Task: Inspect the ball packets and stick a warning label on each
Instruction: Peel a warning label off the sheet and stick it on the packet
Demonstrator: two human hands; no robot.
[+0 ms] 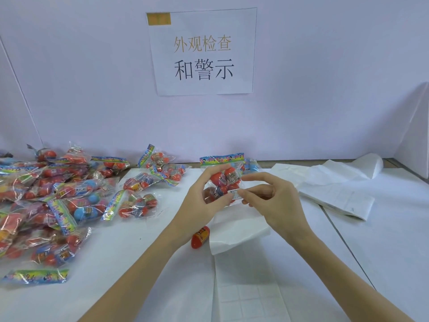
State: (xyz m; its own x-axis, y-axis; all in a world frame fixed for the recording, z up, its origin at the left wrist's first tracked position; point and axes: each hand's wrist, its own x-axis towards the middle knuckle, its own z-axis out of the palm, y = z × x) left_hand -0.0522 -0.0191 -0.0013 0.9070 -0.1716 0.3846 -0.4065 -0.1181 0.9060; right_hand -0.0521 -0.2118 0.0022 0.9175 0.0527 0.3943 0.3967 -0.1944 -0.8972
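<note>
My left hand [204, 201] grips a clear ball packet [226, 177] of red balls with a colourful header, held up above the table centre. A small white warning label [234, 192] sits on the packet's front, and my right hand [271, 201] pinches it at its right edge with thumb and forefinger. A large heap of similar ball packets [53, 201] covers the left of the table. One loose red ball [200, 237] lies on the table under my left wrist.
A label backing sheet [246, 300] with a peeled grid lies in front of me, and a folded white sheet [236, 231] rests beneath my hands. More sheets [334, 194] are stacked at the right. A paper sign [203, 52] hangs on the back wall.
</note>
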